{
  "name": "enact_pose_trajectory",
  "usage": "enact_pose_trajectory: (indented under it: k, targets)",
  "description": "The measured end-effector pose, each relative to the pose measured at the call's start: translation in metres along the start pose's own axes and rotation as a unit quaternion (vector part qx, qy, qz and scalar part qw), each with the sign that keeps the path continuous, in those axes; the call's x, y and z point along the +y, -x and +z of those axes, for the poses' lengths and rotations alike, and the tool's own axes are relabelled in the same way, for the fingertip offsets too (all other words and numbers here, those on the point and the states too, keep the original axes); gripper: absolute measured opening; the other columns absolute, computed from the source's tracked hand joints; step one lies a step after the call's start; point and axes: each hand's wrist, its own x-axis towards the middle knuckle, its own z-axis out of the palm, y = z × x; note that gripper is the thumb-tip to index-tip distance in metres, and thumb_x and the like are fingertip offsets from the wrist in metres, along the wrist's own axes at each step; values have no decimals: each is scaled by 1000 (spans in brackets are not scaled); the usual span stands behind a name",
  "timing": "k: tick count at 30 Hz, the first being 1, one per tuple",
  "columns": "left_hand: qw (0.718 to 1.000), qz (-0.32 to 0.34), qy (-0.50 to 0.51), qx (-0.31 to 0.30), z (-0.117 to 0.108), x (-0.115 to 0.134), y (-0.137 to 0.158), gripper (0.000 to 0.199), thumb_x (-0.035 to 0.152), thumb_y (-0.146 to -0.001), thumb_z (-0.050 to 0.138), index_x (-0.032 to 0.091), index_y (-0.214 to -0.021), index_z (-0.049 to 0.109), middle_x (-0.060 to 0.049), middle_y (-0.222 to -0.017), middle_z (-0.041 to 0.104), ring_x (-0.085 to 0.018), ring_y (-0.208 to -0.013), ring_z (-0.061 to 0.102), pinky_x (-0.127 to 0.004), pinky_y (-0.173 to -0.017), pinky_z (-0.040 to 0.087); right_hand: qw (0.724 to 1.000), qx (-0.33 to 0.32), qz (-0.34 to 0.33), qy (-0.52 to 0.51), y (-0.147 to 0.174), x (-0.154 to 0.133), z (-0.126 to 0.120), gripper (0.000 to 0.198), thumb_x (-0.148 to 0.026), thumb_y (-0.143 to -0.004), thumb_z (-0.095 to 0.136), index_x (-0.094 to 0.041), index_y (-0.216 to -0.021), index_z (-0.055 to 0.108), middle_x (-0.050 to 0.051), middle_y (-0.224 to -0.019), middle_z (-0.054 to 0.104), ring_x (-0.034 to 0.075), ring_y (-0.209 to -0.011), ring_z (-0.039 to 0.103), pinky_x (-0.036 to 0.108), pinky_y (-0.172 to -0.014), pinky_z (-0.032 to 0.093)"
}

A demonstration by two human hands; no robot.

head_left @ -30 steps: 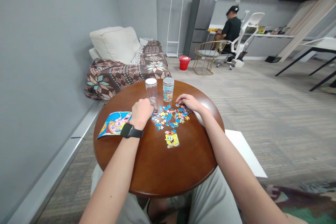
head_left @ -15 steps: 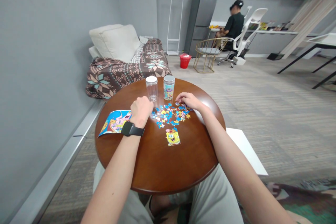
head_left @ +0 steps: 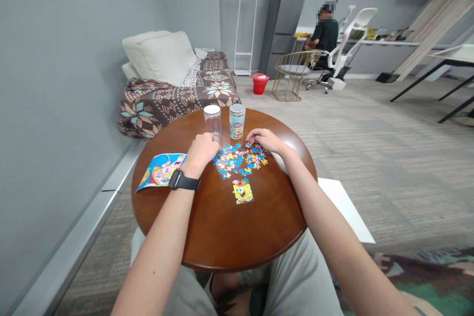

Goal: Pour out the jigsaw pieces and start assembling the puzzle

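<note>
Loose jigsaw puzzle pieces point(head_left: 237, 159), blue, yellow and pink, lie spread over the middle of the round brown table point(head_left: 218, 237). My left hand point(head_left: 203, 150), with a black watch on its wrist, is closed at the left edge of the pieces; what its fingers hold, if anything, is hidden. At the upper right edge of the pieces, my right hand point(head_left: 264, 139) rests with its fingers loosely bent and apart, near single pieces. A small joined puzzle section point(head_left: 243, 191) with a yellow cartoon face lies nearer to me. The picture sheet point(head_left: 161, 172) lies left, partly behind my left wrist.
A clear jar with a white lid point(head_left: 212, 119) and a printed jar with a grey lid point(head_left: 237, 122) stand at the table's far side. Beyond are a covered sofa point(head_left: 177, 101), a red bin point(head_left: 259, 84), a gold-framed chair point(head_left: 296, 71) and a seated person point(head_left: 326, 34).
My left hand has turned slightly, its fingers now pointing more toward the pieces. My right hand's fingers have bent a little more. The view has shifted slightly.
</note>
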Motion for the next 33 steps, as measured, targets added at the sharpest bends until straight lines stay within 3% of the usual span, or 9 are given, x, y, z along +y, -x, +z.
enact_pose_trajectory:
  k: [4,9,15,20,23,28,30,33]
  targets:
    - [999,-35,30,-18,-1,-2,-1,34,18,-78,43,15,-104,66,-16,-92,74,-28,-85,70,-34,-73,52,1000,-1,-5,-5,0,0,1,39,6,-62,38,-14,-74,69,2,-72,71,12,-71,62,18,-68,47]
    - [991,-37,84,-97,12,-7,-10,29,16,-77,44,15,-96,66,-9,-69,72,-21,-62,69,-28,-63,52,1000,-9,-3,-1,0,0,1,39,7,-62,38,-14,-75,69,2,-72,71,11,-71,62,17,-65,46]
    - [996,-17,55,-63,10,-1,-8,28,16,-78,45,16,-97,66,-11,-78,74,-22,-73,71,-29,-68,52,1000,-6,-9,27,-1,1,3,37,6,-67,41,-15,-78,70,1,-75,70,10,-70,61,17,-67,46]
    - [999,32,16,-29,6,4,-3,28,15,-82,41,17,-96,65,-14,-93,72,-25,-87,69,-31,-76,50,999,3,-26,45,-1,2,3,33,4,-71,43,-14,-79,69,2,-79,71,10,-72,62,18,-69,48]
    - [995,94,-5,-16,10,4,-4,26,18,-86,40,18,-97,64,-12,-94,71,-23,-87,67,-31,-78,48,998,12,-43,41,1,1,3,33,4,-71,42,-14,-80,69,2,-78,70,10,-73,62,18,-69,48]
    - [973,213,9,-83,14,2,-4,22,33,-83,59,19,-100,62,-4,-88,69,-18,-78,65,-26,-67,45,994,-39,-86,46,7,-5,3,19,-10,-77,55,-14,-87,70,2,-76,69,11,-66,60,20,-64,45]
    - [968,230,13,-103,14,2,-4,27,35,-78,67,20,-100,62,-2,-84,67,-18,-76,64,-25,-65,44,990,-63,-107,64,8,-7,6,14,-21,-75,65,-14,-86,71,1,-71,66,10,-63,56,21,-62,43]
    - [964,236,18,-118,14,3,-3,25,32,-74,72,21,-95,62,1,-80,66,-17,-74,63,-24,-63,42,986,-90,-114,83,8,-10,13,23,-31,-69,74,-14,-85,72,-3,-63,58,9,-57,48,21,-57,38]
